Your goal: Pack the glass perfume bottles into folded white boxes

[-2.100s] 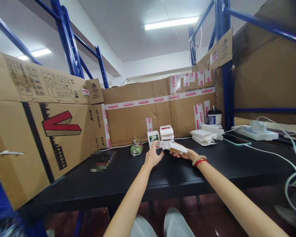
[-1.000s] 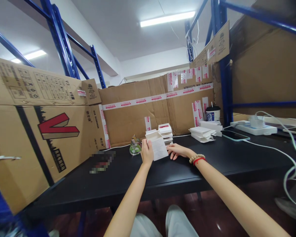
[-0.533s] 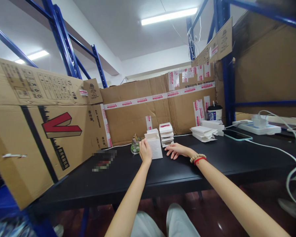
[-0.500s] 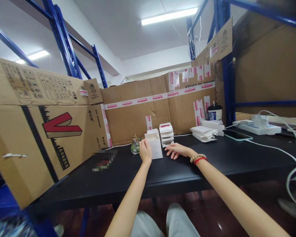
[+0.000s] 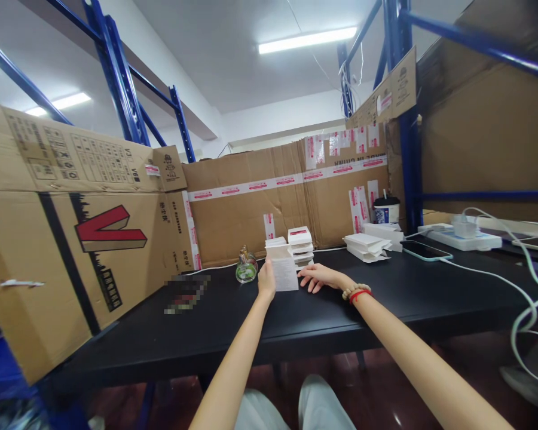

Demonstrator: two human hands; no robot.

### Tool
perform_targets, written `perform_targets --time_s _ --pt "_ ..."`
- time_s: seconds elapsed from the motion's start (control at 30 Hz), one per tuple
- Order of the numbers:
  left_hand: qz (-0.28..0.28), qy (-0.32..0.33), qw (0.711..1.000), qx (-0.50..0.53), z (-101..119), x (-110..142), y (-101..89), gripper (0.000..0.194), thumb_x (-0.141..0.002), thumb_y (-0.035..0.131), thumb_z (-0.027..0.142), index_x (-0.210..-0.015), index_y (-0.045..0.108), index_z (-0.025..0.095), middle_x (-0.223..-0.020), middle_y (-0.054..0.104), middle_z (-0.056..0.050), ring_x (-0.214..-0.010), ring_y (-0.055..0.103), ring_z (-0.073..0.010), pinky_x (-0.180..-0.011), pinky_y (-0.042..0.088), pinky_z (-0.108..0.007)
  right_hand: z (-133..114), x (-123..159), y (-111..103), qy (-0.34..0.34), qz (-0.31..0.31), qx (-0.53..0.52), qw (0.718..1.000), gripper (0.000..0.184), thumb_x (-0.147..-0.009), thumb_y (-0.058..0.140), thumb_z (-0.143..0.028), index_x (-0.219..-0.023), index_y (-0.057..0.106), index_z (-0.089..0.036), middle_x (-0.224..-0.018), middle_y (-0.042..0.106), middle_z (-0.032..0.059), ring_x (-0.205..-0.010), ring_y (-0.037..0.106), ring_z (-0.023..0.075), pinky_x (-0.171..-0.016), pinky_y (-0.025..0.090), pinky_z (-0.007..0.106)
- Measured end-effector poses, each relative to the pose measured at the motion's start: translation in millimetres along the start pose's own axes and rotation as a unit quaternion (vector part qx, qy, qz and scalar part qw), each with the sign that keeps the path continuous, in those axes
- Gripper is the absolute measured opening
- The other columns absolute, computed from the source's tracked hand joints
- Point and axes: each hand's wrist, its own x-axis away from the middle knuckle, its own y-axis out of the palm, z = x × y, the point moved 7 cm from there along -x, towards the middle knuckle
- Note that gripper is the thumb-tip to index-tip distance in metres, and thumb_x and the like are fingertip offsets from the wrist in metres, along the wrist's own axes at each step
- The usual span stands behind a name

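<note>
My left hand (image 5: 266, 280) is closed around the left edge of a small white carton (image 5: 284, 274) with fine print on the face towards me. The carton's upper end looks open, though I cannot see inside. Just right of it hovers my right hand (image 5: 318, 278), its fingers apart and empty, with a beaded bracelet (image 5: 357, 290) and a red cord at the wrist. Glass perfume bottles (image 5: 246, 269) with green at the base stand left of my left hand. Behind the carton rises a stack of white boxes (image 5: 300, 245).
Folded white cartons (image 5: 368, 246) lie at the back right, near a lidded cup (image 5: 387, 210). A phone (image 5: 427, 250), a power strip (image 5: 470, 237) and white cables occupy the right side. Cardboard walls (image 5: 246, 221) border the black table (image 5: 197, 340). A blurred patch lies at left.
My left hand has turned so fewer of its fingers show, and the carton has tipped, its top now lower. My right hand stays beside it, still apart. The view has shifted slightly.
</note>
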Motion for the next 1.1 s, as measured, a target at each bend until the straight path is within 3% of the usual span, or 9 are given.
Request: perform_targets --time_s 0.17,0.3,0.47,0.63,0.8,0.93,1.1 --pt "0.029 0.070 0.996 0.051 11 0 -4.3 0.047 -0.083 0.027 0.043 -0.084 0.064 0.014 -0.087 0.068 -0.009 -0.083 0.061 -0.0220 -0.076 0.044 -0.031 2 -2 -1 0.002 0.002 0.000 1.000 0.017 -0.087 0.047 -0.023 -0.093 0.057 -0.011 -0.072 0.065 0.0032 -0.044 0.057 0.0046 -0.041 0.048 0.013" --pt "0.031 0.072 0.994 0.076 14 0 -3.8 0.040 -0.082 0.029 0.040 -0.078 0.061 0.016 -0.079 0.067 -0.005 -0.075 0.059 -0.0185 -0.070 0.043 -0.028 3 -3 -1 0.003 0.004 0.000 1.000 0.016 -0.087 0.047 -0.022 -0.093 0.057 -0.011 -0.073 0.065 0.0035 -0.044 0.057 0.0047 -0.041 0.048 0.013" --pt "0.087 0.068 0.992 0.058 17 2 -13.6 0.030 -0.082 0.029 0.036 -0.069 0.051 0.019 -0.068 0.059 -0.001 -0.070 0.054 -0.0158 -0.067 0.040 -0.025 2 -3 -1 0.006 0.007 -0.003 1.000 0.016 -0.088 0.047 -0.022 -0.094 0.057 -0.011 -0.071 0.064 0.0029 -0.044 0.057 0.0056 -0.041 0.048 0.015" --pt "0.128 0.056 0.989 0.048 20 4 -20.8 0.023 -0.080 0.034 0.036 -0.073 0.047 0.020 -0.068 0.055 0.000 -0.066 0.052 -0.0146 -0.065 0.039 -0.025 3 -4 -2 0.009 0.010 -0.004 1.000 0.017 -0.089 0.045 -0.021 -0.093 0.057 -0.011 -0.069 0.063 0.0021 -0.045 0.058 0.0059 -0.041 0.048 0.015" --pt "0.093 0.066 0.991 0.069 20 4 -13.3 0.028 -0.079 0.039 0.042 -0.084 0.053 0.019 -0.073 0.058 -0.001 -0.067 0.053 -0.0146 -0.065 0.040 -0.025 4 -5 -2 0.007 0.006 -0.006 1.000 0.016 -0.088 0.047 -0.023 -0.093 0.057 -0.012 -0.070 0.064 0.0021 -0.045 0.057 0.0055 -0.041 0.048 0.014" --pt "0.049 0.047 0.993 0.098 13 2 -3.2 0.038 -0.080 0.037 0.048 -0.075 0.059 0.017 -0.071 0.060 -0.002 -0.067 0.053 -0.0155 -0.065 0.040 -0.026 4 -5 -2 0.008 0.005 -0.005 1.000 0.016 -0.088 0.048 -0.024 -0.093 0.057 -0.012 -0.069 0.064 0.0016 -0.045 0.057 0.0053 -0.041 0.048 0.014" --pt "0.072 0.029 0.993 0.092 6 -2 -4.5 0.038 -0.080 0.036 0.044 -0.068 0.058 0.016 -0.064 0.058 -0.002 -0.065 0.052 -0.0160 -0.065 0.040 -0.027 4 -5 -3 0.008 0.005 -0.008 1.000 0.016 -0.088 0.047 -0.024 -0.092 0.057 -0.012 -0.070 0.063 0.0014 -0.045 0.058 0.0057 -0.040 0.048 0.015"
